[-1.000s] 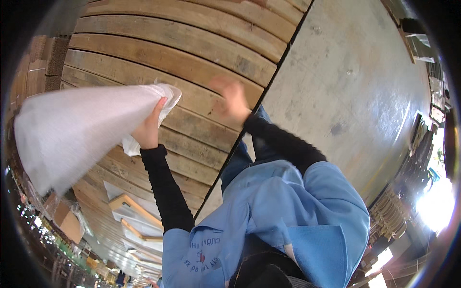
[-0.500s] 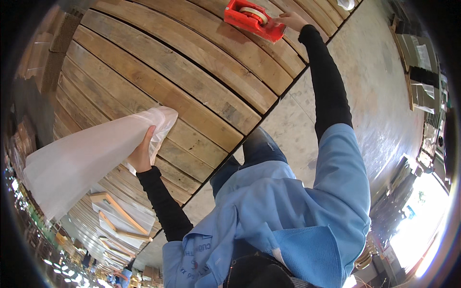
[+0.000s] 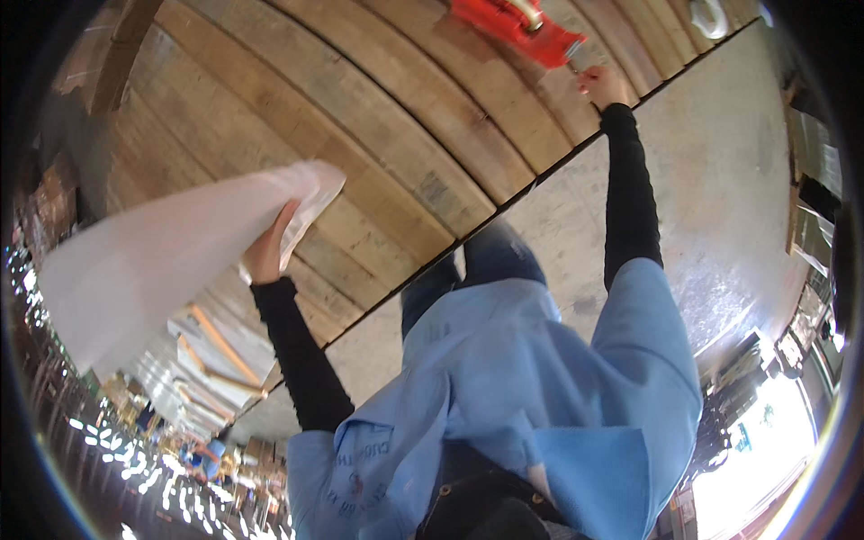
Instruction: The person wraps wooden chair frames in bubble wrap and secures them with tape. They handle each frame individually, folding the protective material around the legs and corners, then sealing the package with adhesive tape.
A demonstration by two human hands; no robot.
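My left hand (image 3: 267, 247) grips a long bundle in thin white wrapping sheet (image 3: 162, 247), its thumb on top near the narrower end. The bundle slants above the slatted wooden table (image 3: 378, 135); what lies inside is hidden. At the far right, a red tape dispenser (image 3: 513, 31) with a pale roll (image 3: 526, 11) stands on the slats. Just off its cutting end, my right hand (image 3: 605, 87) is closed in a pinch. A thin piece of tape (image 3: 573, 67) shows between the cutter and the fingers, though blurred.
Light wooden frame pieces (image 3: 220, 346) lie on white sheeting at the table's left. A white looped object (image 3: 709, 18) sits near the far right corner. The table edge (image 3: 504, 209) runs diagonally before my legs, with concrete floor (image 3: 711, 171) to the right.
My right hand has drawn back from the dispenser's cutting end toward the table edge, its fingers pinched. My left hand still holds the wrapped bundle. The whole view has shifted slightly.
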